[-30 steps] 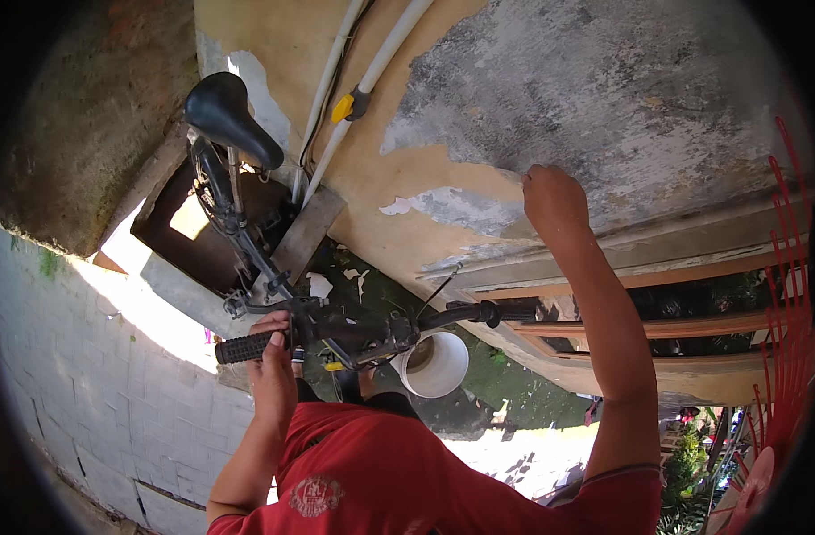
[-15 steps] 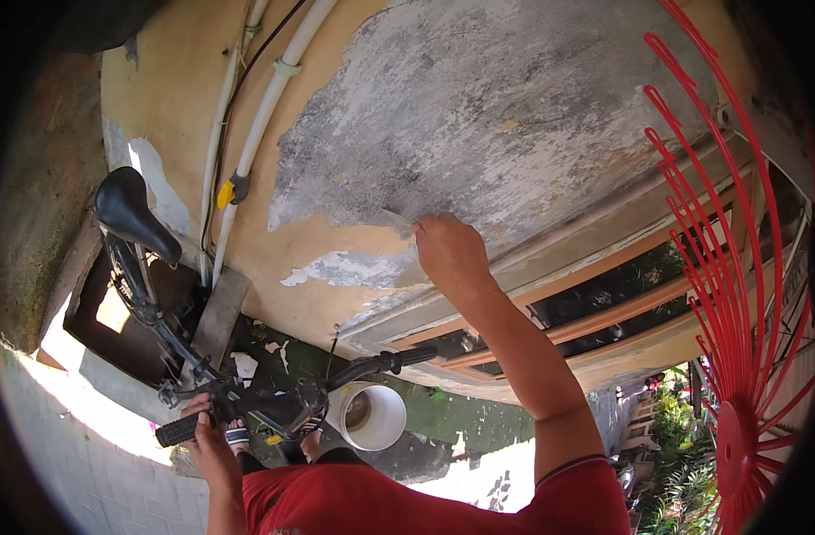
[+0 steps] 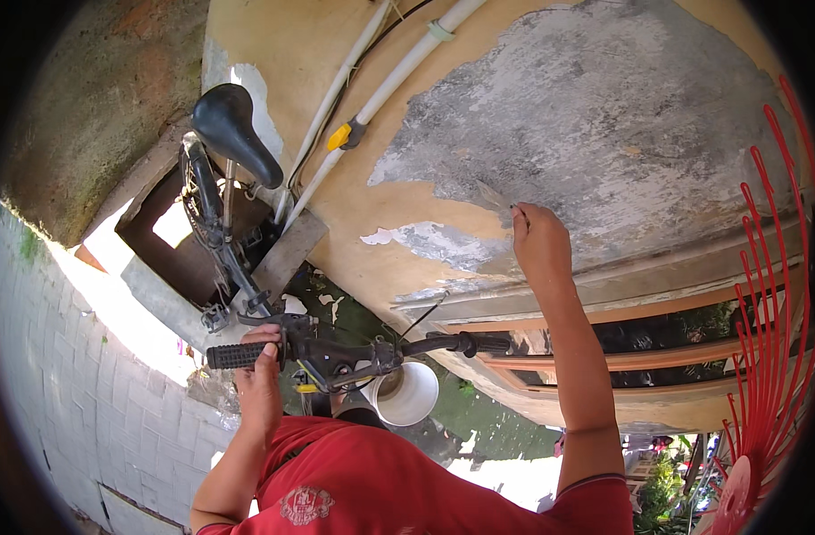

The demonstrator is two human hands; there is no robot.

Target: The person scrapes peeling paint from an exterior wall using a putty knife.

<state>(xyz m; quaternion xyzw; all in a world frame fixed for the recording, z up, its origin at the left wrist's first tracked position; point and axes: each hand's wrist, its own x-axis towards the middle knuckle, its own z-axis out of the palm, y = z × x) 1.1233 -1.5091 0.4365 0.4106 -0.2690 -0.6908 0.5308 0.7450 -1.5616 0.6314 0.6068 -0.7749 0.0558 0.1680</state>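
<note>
**One hand on the bicycle, one at the peeling wall**

Nearest the camera is the person's red shirt (image 3: 380, 495), filling the lower edge. Just above it the left hand (image 3: 260, 383) wraps its grip closed around the black left handlebar grip (image 3: 238, 355) of a bicycle (image 3: 220, 232). A white cup-shaped object (image 3: 407, 394) hangs just below the handlebar's middle, its open mouth turned toward the camera. The right handlebar grip (image 3: 465, 341) sticks out free, untouched.

The bicycle is dark-framed, with a black saddle (image 3: 233, 129) and a chain ring showing beside the frame; it stands close against the wall.

Farther off, the right hand (image 3: 541, 245) is raised to the wall (image 3: 604, 134), its fingers pinched shut on a thin, pale scraper blade (image 3: 495, 198) whose far end lies on the plaster. The wall's yellow-tan paint has flaked away in broad patches, baring rough grey render. Two white pipes (image 3: 407, 67) run slantwise across it, one carrying a yellow fitting (image 3: 339, 136).
</note>
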